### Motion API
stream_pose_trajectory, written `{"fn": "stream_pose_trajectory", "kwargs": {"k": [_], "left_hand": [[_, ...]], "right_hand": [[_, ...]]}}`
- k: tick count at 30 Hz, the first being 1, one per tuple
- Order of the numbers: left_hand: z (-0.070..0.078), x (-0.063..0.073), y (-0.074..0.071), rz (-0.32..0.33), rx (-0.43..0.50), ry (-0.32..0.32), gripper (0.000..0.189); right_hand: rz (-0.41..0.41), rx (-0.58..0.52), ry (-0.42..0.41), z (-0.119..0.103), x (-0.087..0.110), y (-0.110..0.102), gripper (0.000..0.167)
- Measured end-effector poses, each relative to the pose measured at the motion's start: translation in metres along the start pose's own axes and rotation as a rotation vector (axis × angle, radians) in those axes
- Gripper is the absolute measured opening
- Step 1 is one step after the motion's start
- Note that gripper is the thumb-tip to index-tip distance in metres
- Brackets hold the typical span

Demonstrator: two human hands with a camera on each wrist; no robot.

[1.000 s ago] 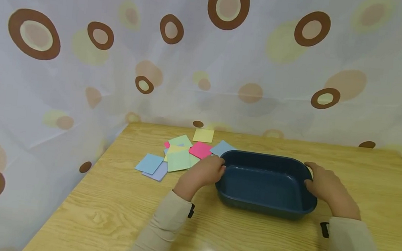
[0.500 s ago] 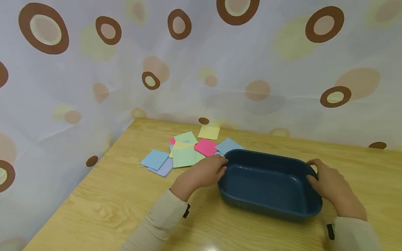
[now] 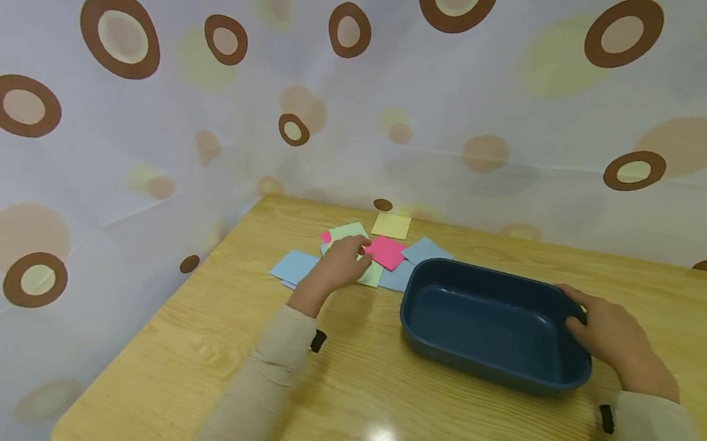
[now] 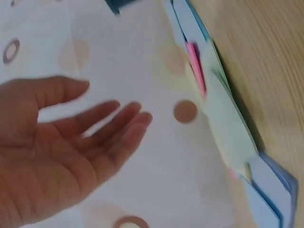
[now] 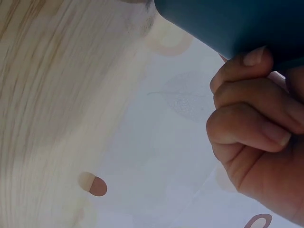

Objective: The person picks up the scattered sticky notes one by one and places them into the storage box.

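A dark blue rectangular basin (image 3: 497,326) with rounded corners is on the table, and nothing shows inside it. My right hand (image 3: 623,339) grips its right end, thumb at the rim; in the right wrist view the fingers (image 5: 247,104) curl against the basin's wall (image 5: 213,28). My left hand (image 3: 339,265) is apart from the basin, over the pile of sticky notes. Loosely bent fingers with nothing in them show in the left wrist view. The notes are pink (image 3: 387,251), blue (image 3: 293,266), green (image 4: 230,118) and yellow (image 3: 391,225); my left hand hides some of them.
The wooden table (image 3: 199,362) meets a patterned white cloth (image 3: 484,190) along its back and left edges. The notes overlap one another left of the basin, with the yellow one farthest back.
My left hand has let go of the basin's left end and moved left over the notes. My right hand stays on the basin. The head view has turned left.
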State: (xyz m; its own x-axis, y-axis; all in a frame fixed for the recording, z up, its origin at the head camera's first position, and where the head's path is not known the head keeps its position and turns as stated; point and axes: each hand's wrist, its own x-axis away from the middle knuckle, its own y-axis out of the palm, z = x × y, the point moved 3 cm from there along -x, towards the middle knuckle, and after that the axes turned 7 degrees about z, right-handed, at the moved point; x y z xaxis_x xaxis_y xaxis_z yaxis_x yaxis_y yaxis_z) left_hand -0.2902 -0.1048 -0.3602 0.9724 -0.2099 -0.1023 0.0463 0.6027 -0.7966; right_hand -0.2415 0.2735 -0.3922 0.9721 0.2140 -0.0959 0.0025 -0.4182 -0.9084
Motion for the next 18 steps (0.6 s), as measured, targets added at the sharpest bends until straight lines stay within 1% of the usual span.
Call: {"fn": "stream_pose_trajectory", "kwargs": {"k": [2,3,4,5,7,8,10,11,12,13,14,15,18], "left_hand": [[-0.016,-0.005,-0.010,0.066,0.023,-0.115,0.036],[-0.023,-0.008,-0.014,0.085,0.026,-0.169,0.034],[-0.029,-0.012,-0.016,0.098,0.012,-0.203,0.030],[-0.034,-0.016,-0.018,0.105,-0.008,-0.223,0.023],[-0.063,-0.035,-0.008,0.137,-0.081,-0.212,0.017],[-0.067,-0.038,-0.007,0.138,-0.124,-0.220,0.016],[-0.079,-0.048,0.000,0.122,-0.182,-0.254,0.019],[-0.081,-0.050,0.003,0.115,-0.196,-0.280,0.025],[-0.084,-0.052,0.007,0.098,-0.222,-0.309,0.040],[-0.076,-0.048,0.006,0.062,-0.243,-0.358,0.056],[-0.067,-0.041,0.005,0.042,-0.256,-0.385,0.065],[-0.067,-0.042,0.010,0.033,-0.278,-0.401,0.072],[-0.057,-0.032,0.014,0.051,-0.353,-0.412,0.085]], "right_hand": [[-0.011,-0.001,0.004,0.000,0.000,0.001,0.058],[-0.016,-0.001,0.007,0.000,0.000,0.001,0.058],[-0.019,-0.002,0.009,0.001,0.000,0.000,0.058],[-0.024,-0.002,0.014,0.002,0.000,0.000,0.058],[-0.025,-0.003,0.018,0.003,0.001,-0.001,0.059],[-0.026,-0.003,0.019,0.004,0.001,-0.001,0.059],[-0.029,-0.009,0.018,0.005,0.002,-0.001,0.059],[-0.032,-0.010,0.021,0.005,0.002,-0.001,0.059],[-0.032,-0.012,0.019,0.005,0.001,-0.001,0.059],[-0.033,-0.014,0.021,0.005,0.001,0.000,0.059],[-0.035,-0.015,0.021,0.005,0.001,0.000,0.059],[-0.035,-0.017,0.022,0.004,0.001,0.000,0.059],[-0.033,-0.017,0.024,0.002,-0.001,0.002,0.059]]}}
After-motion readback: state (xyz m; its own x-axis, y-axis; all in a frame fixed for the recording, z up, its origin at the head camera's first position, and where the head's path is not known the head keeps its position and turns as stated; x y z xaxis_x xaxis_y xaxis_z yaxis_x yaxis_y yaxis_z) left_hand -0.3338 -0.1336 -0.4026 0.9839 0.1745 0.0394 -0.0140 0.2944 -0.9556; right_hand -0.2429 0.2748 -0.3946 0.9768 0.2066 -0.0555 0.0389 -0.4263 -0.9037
